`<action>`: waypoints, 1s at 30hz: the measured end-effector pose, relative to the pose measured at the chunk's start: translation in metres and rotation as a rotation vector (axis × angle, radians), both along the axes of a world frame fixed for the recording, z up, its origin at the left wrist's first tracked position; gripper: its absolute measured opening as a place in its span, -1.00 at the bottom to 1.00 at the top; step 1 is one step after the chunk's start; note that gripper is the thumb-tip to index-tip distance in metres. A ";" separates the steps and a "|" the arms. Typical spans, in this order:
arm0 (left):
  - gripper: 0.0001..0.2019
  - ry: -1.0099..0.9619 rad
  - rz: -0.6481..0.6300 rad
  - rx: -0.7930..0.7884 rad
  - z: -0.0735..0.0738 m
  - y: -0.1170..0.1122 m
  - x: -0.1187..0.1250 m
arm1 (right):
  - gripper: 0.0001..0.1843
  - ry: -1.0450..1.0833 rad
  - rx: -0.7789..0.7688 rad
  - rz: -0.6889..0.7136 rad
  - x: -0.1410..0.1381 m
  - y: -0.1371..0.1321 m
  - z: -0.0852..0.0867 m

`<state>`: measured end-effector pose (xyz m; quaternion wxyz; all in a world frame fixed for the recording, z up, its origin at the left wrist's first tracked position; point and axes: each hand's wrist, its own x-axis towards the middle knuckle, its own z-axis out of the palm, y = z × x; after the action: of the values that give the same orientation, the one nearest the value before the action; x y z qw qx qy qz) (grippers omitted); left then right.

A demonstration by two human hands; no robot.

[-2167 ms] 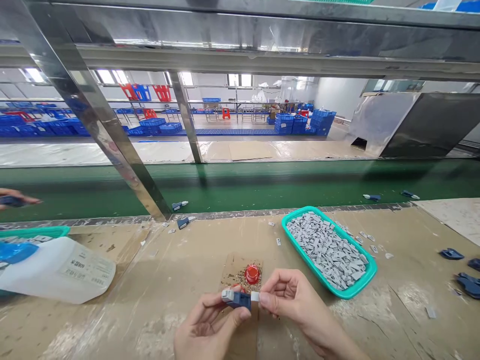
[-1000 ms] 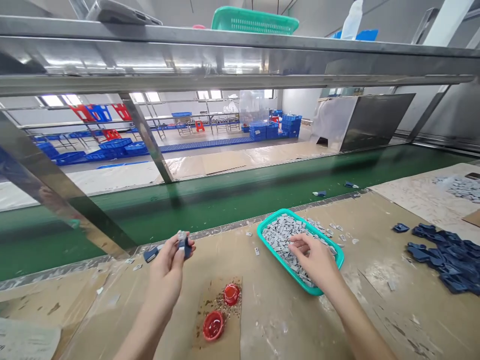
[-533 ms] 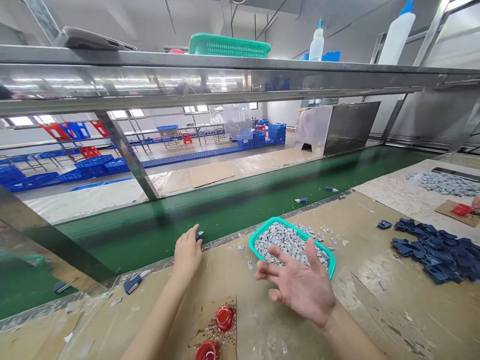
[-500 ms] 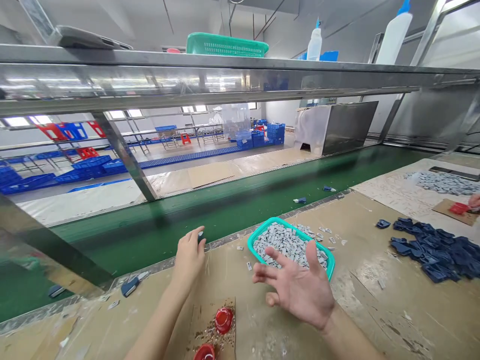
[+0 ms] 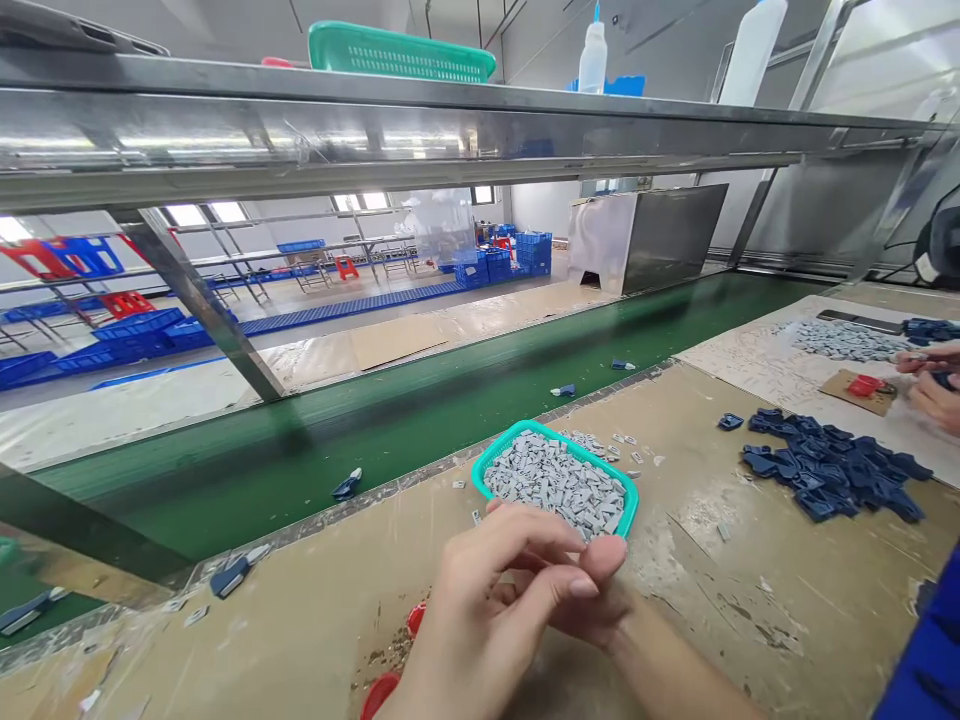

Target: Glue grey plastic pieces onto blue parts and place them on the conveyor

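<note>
My left hand [image 5: 487, 610] is in front of the turquoise basket [image 5: 480, 468], its fingers curled and its thumb near the fingertips. It overlaps my right hand [image 5: 604, 600], whose fingers are mostly hidden behind it. Whether anything small is between the hands, I cannot make out. Small grey rectangular pieces [image 5: 555, 485] fill the basket. Partly covered by my left arm are two red cups, a farther one [image 5: 415, 618] and a nearer one [image 5: 379, 695]. A navy piece with a whitish tip [image 5: 346, 486] lies on the green conveyor belt [image 5: 420, 425].
A heap of navy pieces [image 5: 832, 465] lies at right. Beyond it, another person's hands [image 5: 937, 390] work near a red cup [image 5: 865, 385]. A metal shelf [image 5: 450, 125] crosses above the belt, with a post [image 5: 202, 310] at left. Another navy piece [image 5: 231, 575] sits at the table's edge.
My left hand has moved from the belt's edge to my right hand, leaving a navy piece on the belt. My right hand, earlier spread open, is now mostly covered. The view has shifted.
</note>
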<state>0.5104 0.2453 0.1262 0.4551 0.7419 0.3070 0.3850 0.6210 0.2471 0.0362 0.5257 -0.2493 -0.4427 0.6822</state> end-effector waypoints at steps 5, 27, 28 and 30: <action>-0.85 0.006 0.033 -0.003 0.006 -0.004 0.006 | -0.23 0.302 -0.049 0.086 -0.004 -0.002 0.007; -0.83 -0.120 0.212 0.047 -0.019 -0.024 -0.009 | -0.18 0.435 -0.210 0.211 -0.019 -0.008 0.013; -0.86 -0.138 0.227 0.048 -0.020 -0.026 -0.009 | -0.13 0.443 -0.201 0.213 -0.019 -0.008 0.011; -0.89 -0.144 0.257 0.085 -0.021 -0.029 -0.009 | -0.07 0.453 -0.177 0.237 -0.021 -0.008 0.010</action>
<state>0.5015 0.2162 0.1053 0.3910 0.6857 0.3495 0.5048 0.6002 0.2390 0.0458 0.5042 -0.0817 -0.2784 0.8134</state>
